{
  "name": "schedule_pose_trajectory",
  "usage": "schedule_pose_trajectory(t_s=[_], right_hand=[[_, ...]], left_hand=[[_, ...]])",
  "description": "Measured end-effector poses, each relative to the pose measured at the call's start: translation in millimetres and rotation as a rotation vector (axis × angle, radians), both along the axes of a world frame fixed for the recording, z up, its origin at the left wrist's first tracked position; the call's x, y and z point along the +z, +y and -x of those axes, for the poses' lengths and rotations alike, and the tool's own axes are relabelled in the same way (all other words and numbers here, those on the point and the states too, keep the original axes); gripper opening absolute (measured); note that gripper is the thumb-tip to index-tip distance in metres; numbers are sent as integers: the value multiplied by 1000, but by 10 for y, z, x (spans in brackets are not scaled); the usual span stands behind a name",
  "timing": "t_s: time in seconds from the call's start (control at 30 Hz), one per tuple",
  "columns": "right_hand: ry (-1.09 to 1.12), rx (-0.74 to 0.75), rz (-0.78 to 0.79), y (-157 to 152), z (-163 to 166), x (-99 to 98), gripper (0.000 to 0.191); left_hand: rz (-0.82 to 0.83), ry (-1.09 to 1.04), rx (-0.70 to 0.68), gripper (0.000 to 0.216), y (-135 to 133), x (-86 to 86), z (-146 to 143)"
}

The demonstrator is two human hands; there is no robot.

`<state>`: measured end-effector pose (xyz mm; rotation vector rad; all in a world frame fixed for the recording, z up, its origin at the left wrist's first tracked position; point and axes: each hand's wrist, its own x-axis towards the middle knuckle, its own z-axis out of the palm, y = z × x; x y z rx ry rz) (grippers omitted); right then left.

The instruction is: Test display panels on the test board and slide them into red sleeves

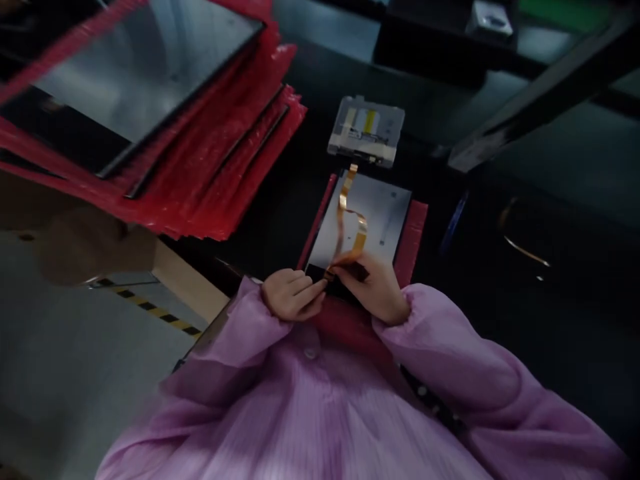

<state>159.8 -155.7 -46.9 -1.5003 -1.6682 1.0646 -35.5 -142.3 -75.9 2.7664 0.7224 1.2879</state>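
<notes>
An amber flat flex cable (361, 230) with branching strips runs over a flat display panel (383, 207) lying on red bubble wrap (414, 233). Between the fingers of my right hand (377, 287) the lower end of the cable is pinched. My left hand (295, 293) is closed, its fingertips meeting the same cable end at the panel's near edge. The upper tip of the cable reaches toward a clear plastic case (367, 130) just beyond the panel. Exactly how the fingertips touch the cable end is too small to make out.
To the left rises a stack of large panels (165, 60) layered in red bubble wrap (200, 193). A blue pen-like object (454, 220) lies right of the panel. A grey metal bar (540, 93) slants across the upper right. A small white box (490, 19) stands at the back.
</notes>
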Motion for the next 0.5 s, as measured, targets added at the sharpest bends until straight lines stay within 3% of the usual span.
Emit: schedule_pose_trajectory(t_s=[0.5], right_hand=[[-60, 150, -179, 7, 1, 86, 9]], left_hand=[[55, 46, 1, 17, -42, -49, 35]])
